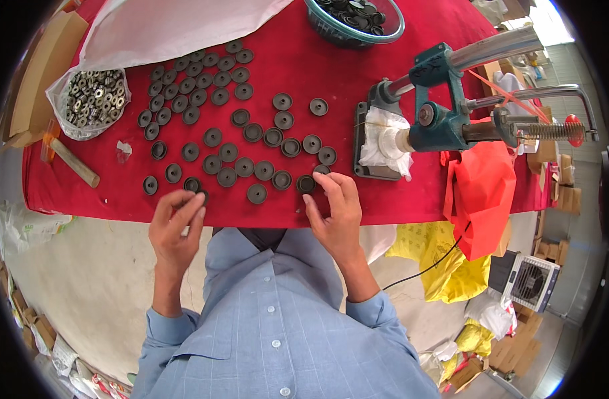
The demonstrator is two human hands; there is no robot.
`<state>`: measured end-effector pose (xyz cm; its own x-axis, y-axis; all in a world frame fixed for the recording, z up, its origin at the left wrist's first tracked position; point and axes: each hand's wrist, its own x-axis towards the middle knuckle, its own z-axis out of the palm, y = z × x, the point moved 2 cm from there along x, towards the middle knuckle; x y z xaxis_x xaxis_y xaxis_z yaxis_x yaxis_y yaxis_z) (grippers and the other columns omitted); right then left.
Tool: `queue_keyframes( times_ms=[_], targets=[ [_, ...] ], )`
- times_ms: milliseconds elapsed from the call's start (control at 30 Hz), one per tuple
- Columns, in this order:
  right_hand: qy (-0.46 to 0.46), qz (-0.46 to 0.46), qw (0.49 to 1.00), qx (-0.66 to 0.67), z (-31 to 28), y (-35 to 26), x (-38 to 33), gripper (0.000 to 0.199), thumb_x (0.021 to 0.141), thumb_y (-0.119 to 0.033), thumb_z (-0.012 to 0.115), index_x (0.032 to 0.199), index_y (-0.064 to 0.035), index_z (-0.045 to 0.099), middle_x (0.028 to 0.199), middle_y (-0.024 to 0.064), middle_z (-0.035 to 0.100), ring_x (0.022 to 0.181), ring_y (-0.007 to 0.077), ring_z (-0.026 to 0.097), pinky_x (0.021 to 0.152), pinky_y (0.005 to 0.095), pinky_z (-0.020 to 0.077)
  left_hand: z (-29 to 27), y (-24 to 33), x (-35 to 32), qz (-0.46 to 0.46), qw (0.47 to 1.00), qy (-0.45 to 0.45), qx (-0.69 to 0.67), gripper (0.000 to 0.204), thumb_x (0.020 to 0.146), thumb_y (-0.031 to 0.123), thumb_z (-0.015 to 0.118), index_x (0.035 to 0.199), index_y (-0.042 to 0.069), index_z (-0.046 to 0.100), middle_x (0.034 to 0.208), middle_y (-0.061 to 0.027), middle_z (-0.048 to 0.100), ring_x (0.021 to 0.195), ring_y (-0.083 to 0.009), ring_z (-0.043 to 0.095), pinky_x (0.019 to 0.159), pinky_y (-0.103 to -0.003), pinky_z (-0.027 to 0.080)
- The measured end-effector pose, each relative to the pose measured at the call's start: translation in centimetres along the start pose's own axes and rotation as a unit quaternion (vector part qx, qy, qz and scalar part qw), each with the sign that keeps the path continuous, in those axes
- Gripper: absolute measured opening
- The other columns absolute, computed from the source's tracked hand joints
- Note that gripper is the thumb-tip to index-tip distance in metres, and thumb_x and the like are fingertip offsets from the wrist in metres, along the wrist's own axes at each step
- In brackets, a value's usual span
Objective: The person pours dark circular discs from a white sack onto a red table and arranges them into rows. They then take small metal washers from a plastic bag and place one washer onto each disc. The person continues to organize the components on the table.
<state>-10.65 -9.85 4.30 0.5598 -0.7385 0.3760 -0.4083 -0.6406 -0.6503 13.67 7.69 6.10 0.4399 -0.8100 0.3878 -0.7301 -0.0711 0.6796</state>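
Note:
Many small round black discs (244, 167) with raised rims and a centre hole lie spread over the red cloth. At the table's near edge, my left hand (174, 229) is closed in a pinch. Its fingertips are on the edge of a black disc, mostly hidden by them, beside another disc (192, 184). My right hand (337, 216) is open, thumb and forefinger apart at the right side of a black disc (305, 184). Its forefinger partly covers a further disc (322, 170). Whether the right fingertips press on either disc is unclear.
A green hand press (441, 110) stands at the right, a white wrap on its base. A teal bowl (357, 34) of black parts is at the back. At the left are a bag of metal rings (95, 103), a wooden-handled tool (75, 163) and a cardboard box (45, 73).

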Motion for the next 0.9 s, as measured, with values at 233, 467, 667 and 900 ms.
queue_keyframes(
  times_ms=[233,467,667,900],
  targets=[
    [-0.077,-0.023,0.991,-0.111,0.5,-0.8,1.2,0.048,0.082,-0.01,0.086,0.126,-0.0036,0.068,0.116,0.012,0.061,0.099,0.031,0.059,0.083,0.0427,0.0477,2.4,-0.2,-2.1,0.022,1.0,-0.011,0.008,0.034,0.084,-0.008,0.081,0.115,0.005,0.08,0.118,-0.0126,0.071,0.102,-0.0279,0.069,0.081,-0.038,0.056],
    [-0.054,-0.011,0.998,0.013,1.3,-2.0,2.5,0.042,0.085,-0.007,0.083,0.124,-0.0035,0.067,0.105,0.013,0.063,0.093,0.0339,0.066,0.08,0.0442,0.056,3.2,-0.1,-0.2,0.047,0.998,-0.011,0.031,0.037,0.078,-0.005,0.084,0.113,0.005,0.078,0.116,-0.0111,0.072,0.102,-0.0301,0.066,0.085,-0.042,0.054],
    [-0.118,0.035,0.992,-0.033,2.8,-3.1,3.2,0.037,0.09,-0.007,0.081,0.124,-0.0025,0.067,0.109,0.0145,0.062,0.09,0.0351,0.069,0.076,0.0451,0.0576,0.9,-1.7,-1.0,-0.054,0.996,0.062,-0.025,0.034,0.084,-0.005,0.082,0.117,0.003,0.076,0.117,-0.0123,0.07,0.102,-0.0279,0.068,0.083,-0.037,0.057],
    [-0.135,0.061,0.989,-0.006,3.5,-3.1,3.0,0.031,0.091,-0.007,0.081,0.117,-0.0024,0.066,0.112,0.0165,0.063,0.088,0.0382,0.07,0.075,0.0449,0.0592,1.5,-0.5,-2.0,-0.009,0.999,0.02,0.035,0.047,0.074,0.006,0.094,0.118,0.005,0.076,0.113,-0.012,0.069,0.1,-0.0296,0.065,0.085,-0.04,0.053]
  ],
)
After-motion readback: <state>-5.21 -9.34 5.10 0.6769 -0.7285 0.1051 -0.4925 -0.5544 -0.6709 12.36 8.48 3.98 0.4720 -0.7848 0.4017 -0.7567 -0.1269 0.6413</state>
